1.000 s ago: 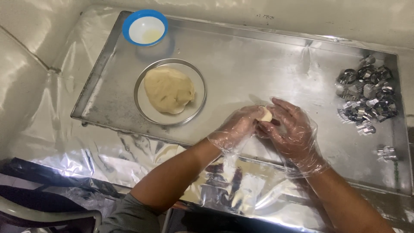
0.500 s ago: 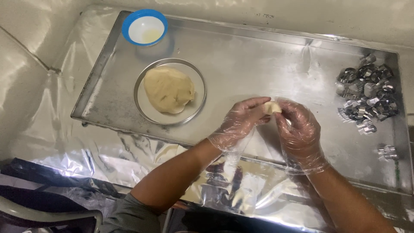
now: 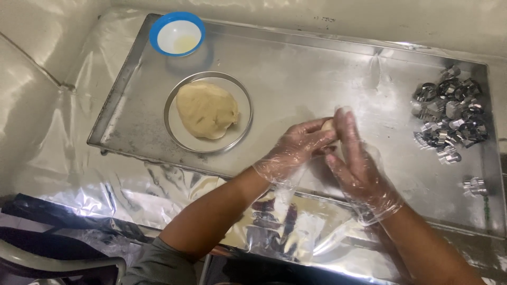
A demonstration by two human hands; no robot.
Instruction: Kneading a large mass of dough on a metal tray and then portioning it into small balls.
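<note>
1. Small dough piece: I see it pressed between both gloved palms, above the metal tray, centre-right.
2. Left hand: curled closed around the dough piece.
3. Right hand: fingers extended, flat against it.
4. Dough mound on round plate: nine o'clock.
5. Blue bowl: ten o'clock.
6. Metal cutters: three o'clock.

free: tray middle | blocked: dough plate left, metal cutters right
</note>
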